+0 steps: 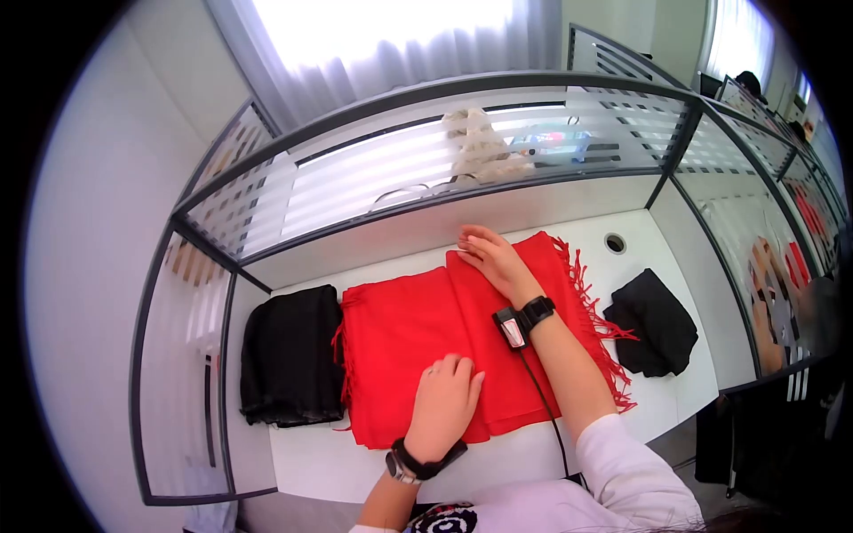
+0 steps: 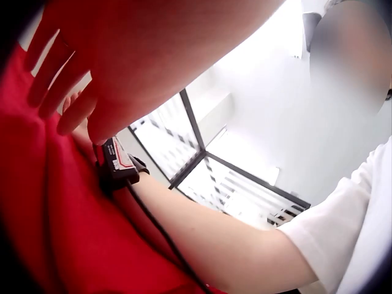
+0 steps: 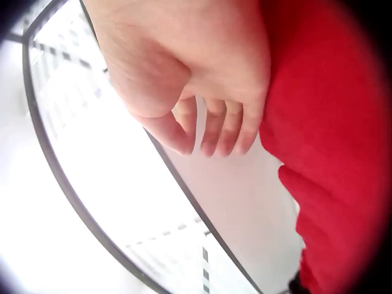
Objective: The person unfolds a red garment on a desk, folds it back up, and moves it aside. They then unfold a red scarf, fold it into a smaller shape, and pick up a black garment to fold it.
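Note:
A red fringed scarf (image 1: 400, 315) lies spread on the white desk, with a lengthwise fold line near its middle and fringes along its left and right ends. My left hand (image 1: 444, 401) is over the near part of the scarf, fingers loosely extended. Farther off, my right hand (image 1: 498, 265) is at the scarf's far edge with its fingers relaxed and bent a little. In the right wrist view, nothing shows between the thumb and fingers of that hand (image 3: 196, 79), and the red cloth (image 3: 337, 116) runs beside it.
A folded black cloth (image 1: 293, 355) sits left of the scarf, and a smaller black bundle (image 1: 653, 322) lies to the right. Behind it is a round cable hole (image 1: 615, 242). Low partitions with dark frames (image 1: 426, 98) enclose the desk. A cable (image 1: 544, 386) trails from the right wrist's camera.

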The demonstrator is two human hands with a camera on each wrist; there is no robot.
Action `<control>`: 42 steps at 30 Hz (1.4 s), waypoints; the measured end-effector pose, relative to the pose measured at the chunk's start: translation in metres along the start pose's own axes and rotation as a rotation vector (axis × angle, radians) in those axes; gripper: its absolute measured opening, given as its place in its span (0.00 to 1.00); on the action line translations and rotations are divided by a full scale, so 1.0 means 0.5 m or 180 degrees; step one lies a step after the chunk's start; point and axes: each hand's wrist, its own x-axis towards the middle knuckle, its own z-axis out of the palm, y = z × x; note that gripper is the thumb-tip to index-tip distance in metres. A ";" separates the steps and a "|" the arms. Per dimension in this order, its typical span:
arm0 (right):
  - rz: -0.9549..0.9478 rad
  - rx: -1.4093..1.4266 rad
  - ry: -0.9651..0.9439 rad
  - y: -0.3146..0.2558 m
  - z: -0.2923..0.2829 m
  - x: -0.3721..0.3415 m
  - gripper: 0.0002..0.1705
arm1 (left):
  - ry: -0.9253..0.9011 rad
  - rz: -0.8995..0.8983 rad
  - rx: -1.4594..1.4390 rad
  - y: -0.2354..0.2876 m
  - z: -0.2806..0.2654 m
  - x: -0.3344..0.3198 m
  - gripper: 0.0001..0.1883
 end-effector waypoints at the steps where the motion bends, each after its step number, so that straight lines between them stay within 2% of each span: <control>1: 0.0013 0.0013 0.0011 0.008 -0.015 -0.009 0.18 | 0.0346 0.0252 0.0352 -0.007 0.027 0.017 0.15; 2: 0.0099 0.0407 0.0062 0.016 -0.032 -0.019 0.18 | 0.0689 0.0511 0.0703 -0.015 0.051 0.032 0.17; 3: 0.0172 0.0794 0.0103 0.018 -0.041 -0.023 0.17 | 0.0300 0.0397 0.0864 -0.022 0.064 0.048 0.26; 4: 0.0172 0.0794 0.0108 0.020 -0.050 -0.024 0.17 | 0.0297 0.0398 0.0862 -0.027 0.073 0.054 0.26; 6: 0.0093 0.1517 0.0144 0.016 -0.058 -0.028 0.16 | -0.0097 0.0151 0.1000 -0.035 0.080 0.063 0.30; 10: 0.0441 0.1628 0.0543 0.011 -0.068 -0.049 0.15 | -0.0319 0.0154 0.1235 -0.034 0.080 0.035 0.36; 12: 0.0530 0.1619 0.0658 -0.002 -0.054 -0.059 0.11 | -0.0447 0.0148 0.1185 -0.024 0.055 0.030 0.37; 14: 0.0538 0.1640 0.0767 -0.005 -0.050 -0.062 0.09 | -0.0966 0.0120 0.0364 -0.033 0.004 0.043 0.36; 16: 0.0518 0.1542 0.0664 0.007 -0.063 -0.058 0.09 | -0.0277 0.0212 -0.0136 -0.072 -0.016 0.078 0.27; 18: 0.0534 0.1517 0.0692 0.009 -0.063 -0.056 0.09 | -0.0142 -0.0096 0.0698 -0.071 -0.063 0.110 0.22; 20: 0.0505 0.1423 0.0729 0.009 -0.062 -0.058 0.09 | -0.0504 -0.0358 0.1296 -0.090 -0.097 0.165 0.19; 21: 0.0476 0.1293 0.0797 0.008 -0.054 -0.059 0.08 | -0.0473 -0.0291 0.1239 -0.106 -0.104 0.201 0.19; 24: 0.0460 0.1105 0.0848 0.002 -0.036 -0.061 0.08 | -0.0092 0.0137 0.1008 -0.176 -0.069 0.298 0.19; 26: 0.0478 0.1104 0.0859 0.003 -0.037 -0.058 0.08 | -0.0077 0.0097 0.1048 -0.218 -0.037 0.335 0.19; 28: 0.0494 0.1164 0.0898 0.002 -0.038 -0.059 0.08 | -0.0566 -0.0123 0.0684 -0.239 -0.029 0.360 0.19; 30: 0.0471 0.1168 0.0903 0.003 -0.037 -0.059 0.09 | -0.0603 -0.0148 0.0682 -0.251 -0.033 0.368 0.16; 32: 0.0475 0.1180 0.0928 0.003 -0.033 -0.062 0.09 | -0.0482 -0.0214 -0.0352 -0.265 -0.027 0.366 0.13; 33: 0.0512 0.0886 0.0695 0.000 -0.029 -0.064 0.10 | -0.0432 -0.0292 -0.0805 -0.259 -0.030 0.359 0.09; 34: 0.0541 0.0589 0.0454 -0.003 -0.023 -0.064 0.10 | -0.0436 -0.0298 -0.0805 -0.264 -0.028 0.356 0.09; 36: 0.0598 -0.0216 0.0254 0.000 0.001 -0.066 0.12 | 0.0066 0.0144 -0.1333 -0.271 -0.027 0.350 0.11; 38: 0.0560 -0.1577 0.0304 0.014 0.034 -0.063 0.15 | 0.0040 -0.0012 -0.1186 -0.275 -0.031 0.344 0.11; 39: 0.0566 -0.2275 0.0083 0.013 0.042 -0.066 0.20 | 0.0075 0.0022 -0.1289 -0.273 -0.031 0.342 0.11; 40: 0.0566 -0.2271 0.0092 0.016 0.052 -0.072 0.20 | 0.0108 0.0050 -0.1393 -0.272 -0.031 0.339 0.12; 42: -0.0065 -0.2915 -0.0378 0.032 0.064 -0.083 0.19 | 0.0159 0.0052 -0.1386 -0.250 -0.036 0.335 0.12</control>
